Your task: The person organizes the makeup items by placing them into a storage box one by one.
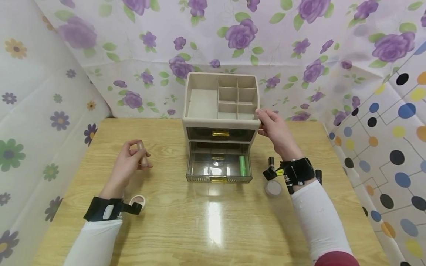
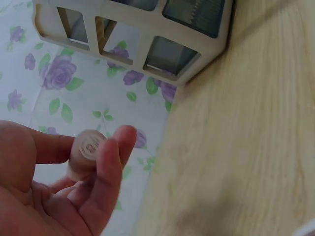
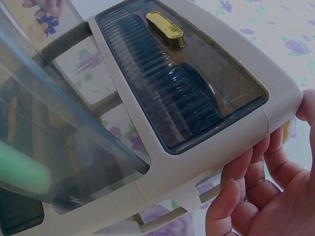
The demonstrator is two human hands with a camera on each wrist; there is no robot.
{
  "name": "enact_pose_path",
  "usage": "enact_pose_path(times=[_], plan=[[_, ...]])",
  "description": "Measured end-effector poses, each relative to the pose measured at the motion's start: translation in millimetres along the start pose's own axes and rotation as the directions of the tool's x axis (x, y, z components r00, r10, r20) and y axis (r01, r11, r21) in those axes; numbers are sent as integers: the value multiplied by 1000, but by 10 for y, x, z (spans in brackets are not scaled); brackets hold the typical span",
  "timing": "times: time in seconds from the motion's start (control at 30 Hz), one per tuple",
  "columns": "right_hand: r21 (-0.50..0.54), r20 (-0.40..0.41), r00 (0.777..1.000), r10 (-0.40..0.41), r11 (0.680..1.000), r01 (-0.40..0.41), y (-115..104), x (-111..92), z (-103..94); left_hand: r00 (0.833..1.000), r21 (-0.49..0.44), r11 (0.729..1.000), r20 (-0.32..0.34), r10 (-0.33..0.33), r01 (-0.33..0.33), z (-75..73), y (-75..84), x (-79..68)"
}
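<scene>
A cream makeup organizer (image 1: 201,120) stands at the back middle, its lower clear drawer (image 1: 203,170) pulled out with a green tube (image 1: 242,165) lying inside. The upper drawer (image 3: 197,73), with a gold handle, is closed. My right hand (image 1: 276,129) grips the organizer's right side, thumb near the top rim and fingers bent against the side wall. Off to the left, over the table, my left hand (image 1: 128,160) holds a small beige cosmetic tube (image 1: 142,153) between thumb and fingers. The tube's round end (image 2: 91,146) faces the left wrist camera.
Beneath my left wrist lies a small round pot (image 1: 138,201). Near my right wrist are a dark-capped tube (image 1: 271,162), a round compact (image 1: 273,188) and a black item (image 1: 318,176) partly hidden by the arm. Floral cloth (image 1: 143,92) hangs behind the wooden table (image 1: 173,221).
</scene>
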State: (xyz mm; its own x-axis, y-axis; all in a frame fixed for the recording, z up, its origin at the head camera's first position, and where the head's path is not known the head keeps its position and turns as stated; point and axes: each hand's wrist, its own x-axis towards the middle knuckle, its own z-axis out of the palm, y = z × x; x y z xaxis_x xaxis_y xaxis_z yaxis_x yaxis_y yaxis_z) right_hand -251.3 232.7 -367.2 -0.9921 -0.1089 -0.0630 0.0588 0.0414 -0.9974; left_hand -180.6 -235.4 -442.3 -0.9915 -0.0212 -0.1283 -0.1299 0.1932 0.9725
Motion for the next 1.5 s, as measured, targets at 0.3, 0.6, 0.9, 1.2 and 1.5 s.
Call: enact_pose_path(times=[0.3, 0.6, 0.9, 1.2, 1.5], plan=[[-26, -10, 1000, 7, 1000, -7, -16, -2, 15, 997, -8, 997, 12, 72, -72, 186, 265, -112], [-28, -20, 1000, 9, 1000, -10, -9, -17, 6, 993, 28, 993, -6, 116, -116, 405, 513, -193], [3, -7, 1000, 5, 1000, -5, 8, -14, -11, 987, -5, 988, 47, 153, -153, 594, 699, -275], [-17, -3, 1000, -6, 1000, 6, -44, -12, 11, 979, -45, 984, 104, 178, -174, 763, 809, -348], [-27, -4, 1000, -1, 1000, 1, 8, -4, -6, 970, -56, 984, 166, 175, -168, 921, 846, -368]])
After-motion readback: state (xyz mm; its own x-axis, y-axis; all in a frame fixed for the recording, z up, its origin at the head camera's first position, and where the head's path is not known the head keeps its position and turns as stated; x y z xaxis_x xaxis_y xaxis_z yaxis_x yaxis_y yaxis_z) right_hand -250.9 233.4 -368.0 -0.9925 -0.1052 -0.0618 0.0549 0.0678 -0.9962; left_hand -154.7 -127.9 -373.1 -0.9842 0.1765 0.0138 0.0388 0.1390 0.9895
